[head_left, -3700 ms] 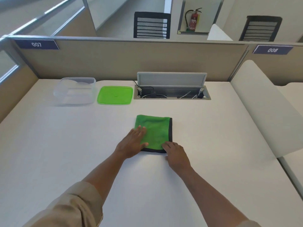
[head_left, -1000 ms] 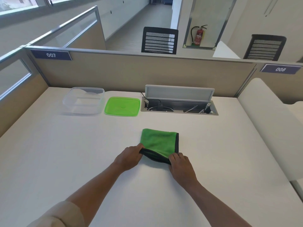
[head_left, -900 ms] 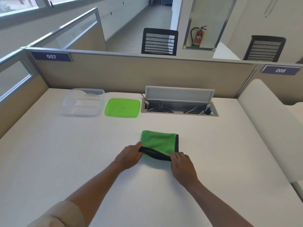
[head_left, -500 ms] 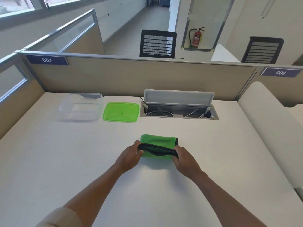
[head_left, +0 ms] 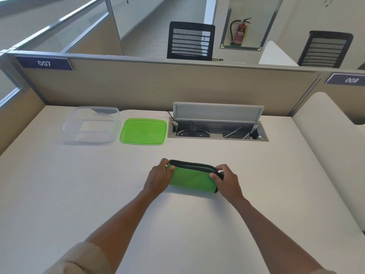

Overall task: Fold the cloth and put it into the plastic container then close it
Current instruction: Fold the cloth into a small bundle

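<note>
The green cloth [head_left: 192,179] with black trim lies folded into a narrow band in the middle of the white desk. My left hand [head_left: 159,178] pinches its left end and my right hand [head_left: 227,180] pinches its right end, both holding the black-edged flap at the far side of the band. The clear plastic container [head_left: 90,125] stands open and empty at the back left. Its green lid [head_left: 143,131] lies flat on the desk just right of it.
An open cable hatch [head_left: 217,127] with a raised grey flap sits at the back centre. Beige partition walls [head_left: 158,86] close the desk at the back and left. A white rounded divider [head_left: 325,145] bounds the right side.
Both hands lifted the near black-trimmed edge of the cloth and carried it over to the far side, halving the cloth into a narrower band. The container and lid did not move.
</note>
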`<state>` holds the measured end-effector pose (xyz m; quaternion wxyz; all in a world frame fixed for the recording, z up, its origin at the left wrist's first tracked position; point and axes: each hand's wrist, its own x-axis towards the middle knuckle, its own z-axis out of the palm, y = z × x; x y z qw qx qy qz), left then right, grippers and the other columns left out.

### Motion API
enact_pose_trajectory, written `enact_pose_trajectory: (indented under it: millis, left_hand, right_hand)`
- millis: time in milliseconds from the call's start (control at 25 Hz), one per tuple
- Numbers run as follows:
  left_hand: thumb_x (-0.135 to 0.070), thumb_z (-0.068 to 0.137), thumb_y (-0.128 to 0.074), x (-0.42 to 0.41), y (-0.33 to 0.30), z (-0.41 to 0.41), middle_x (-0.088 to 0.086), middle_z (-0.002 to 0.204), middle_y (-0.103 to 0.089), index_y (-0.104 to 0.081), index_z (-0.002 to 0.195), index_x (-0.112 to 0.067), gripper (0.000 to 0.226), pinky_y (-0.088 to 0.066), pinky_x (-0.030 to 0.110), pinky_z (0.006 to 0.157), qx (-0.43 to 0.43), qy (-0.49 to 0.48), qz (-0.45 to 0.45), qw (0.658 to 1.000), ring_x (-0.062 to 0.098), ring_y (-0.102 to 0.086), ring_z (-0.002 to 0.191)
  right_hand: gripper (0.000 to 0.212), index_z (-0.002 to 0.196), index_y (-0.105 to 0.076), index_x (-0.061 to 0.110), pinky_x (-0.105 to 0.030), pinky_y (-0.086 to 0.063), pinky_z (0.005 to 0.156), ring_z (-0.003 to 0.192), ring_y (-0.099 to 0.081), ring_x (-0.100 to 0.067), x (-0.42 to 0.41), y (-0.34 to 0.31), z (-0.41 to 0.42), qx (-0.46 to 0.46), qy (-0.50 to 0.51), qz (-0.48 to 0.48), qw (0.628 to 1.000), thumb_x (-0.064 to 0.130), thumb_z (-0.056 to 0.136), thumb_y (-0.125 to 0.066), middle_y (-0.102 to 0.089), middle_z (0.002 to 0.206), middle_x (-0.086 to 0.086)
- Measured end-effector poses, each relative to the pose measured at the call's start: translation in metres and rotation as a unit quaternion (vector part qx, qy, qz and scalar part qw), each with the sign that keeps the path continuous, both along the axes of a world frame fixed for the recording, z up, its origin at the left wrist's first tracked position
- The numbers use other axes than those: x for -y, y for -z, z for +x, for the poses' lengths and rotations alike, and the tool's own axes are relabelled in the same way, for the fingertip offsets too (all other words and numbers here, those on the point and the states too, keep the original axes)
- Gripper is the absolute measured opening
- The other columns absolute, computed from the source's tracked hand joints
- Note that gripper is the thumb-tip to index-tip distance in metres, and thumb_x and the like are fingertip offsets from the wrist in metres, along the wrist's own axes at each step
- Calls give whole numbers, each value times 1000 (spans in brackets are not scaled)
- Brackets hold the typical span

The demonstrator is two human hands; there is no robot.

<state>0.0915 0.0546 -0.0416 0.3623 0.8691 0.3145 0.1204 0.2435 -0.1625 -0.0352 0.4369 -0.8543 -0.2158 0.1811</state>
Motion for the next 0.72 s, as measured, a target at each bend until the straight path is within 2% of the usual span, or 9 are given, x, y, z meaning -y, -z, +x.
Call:
enact_pose_trajectory:
  millis: [80,200,320,480,520,600,680,720]
  left_hand:
    - [-35,98,-48,-2,1,8,7,79,-61,-50,100,-14,21,-37,35,60,-15,-18,-6,1000,31,-56,72]
    - [-37,98,-47,-3,4,16,12,88,-64,-51,98,-12,25,-43,38,65,-45,-40,-14,998,35,-58,79]
    - [-41,97,-43,-1,8,22,10,93,-64,-48,92,-16,26,-40,36,65,-85,-72,-5,994,30,-52,77]
    - [-43,98,-38,7,12,25,8,103,-59,-49,95,-15,30,-38,37,69,-117,-106,17,987,32,-55,86]
    - [-40,98,-41,10,11,25,8,104,-58,-50,99,-14,28,-40,38,69,-112,-120,31,986,34,-57,88]
    - [-24,94,-52,16,8,25,8,102,-56,-52,106,-14,16,-43,41,68,-70,-111,146,980,32,-56,87]
    - [-9,85,-59,20,11,25,5,98,-53,-54,106,-17,24,-42,38,67,-26,5,309,951,27,-51,83]
    - [-7,82,-61,20,14,24,3,97,-52,-55,104,-19,26,-41,36,67,-12,83,357,930,25,-49,82]
  right_hand:
    - [21,97,-56,29,-23,-46,59,81,-64,-14,-4,3,4,-25,38,12,999,33,82,-71,-67,85,6]
    - [34,106,-55,24,-30,-46,71,89,-60,-19,-10,7,9,-34,72,7,997,34,80,-74,-64,94,-1]
    - [41,110,-52,21,-33,-46,74,90,-60,-25,-17,10,11,-41,98,-7,994,34,79,-75,-62,95,-7]
    - [52,119,-48,17,-36,-47,79,98,-60,-26,-22,11,8,-19,115,-59,991,36,79,-75,-62,103,-2]
    - [55,123,-47,16,-37,-47,80,101,-58,-26,-22,11,7,6,112,-82,990,36,79,-74,-59,109,-2]
    - [56,125,-49,15,-41,-47,83,104,-54,-28,-24,8,4,116,88,-143,979,33,79,-75,-55,117,-3]
    - [46,119,-56,17,-42,-46,80,101,-53,-29,-28,6,1,269,25,-193,943,21,77,-75,-56,115,-3]
    - [39,113,-59,19,-40,-45,77,96,-53,-28,-29,5,0,332,-18,-205,920,13,76,-71,-57,111,-2]
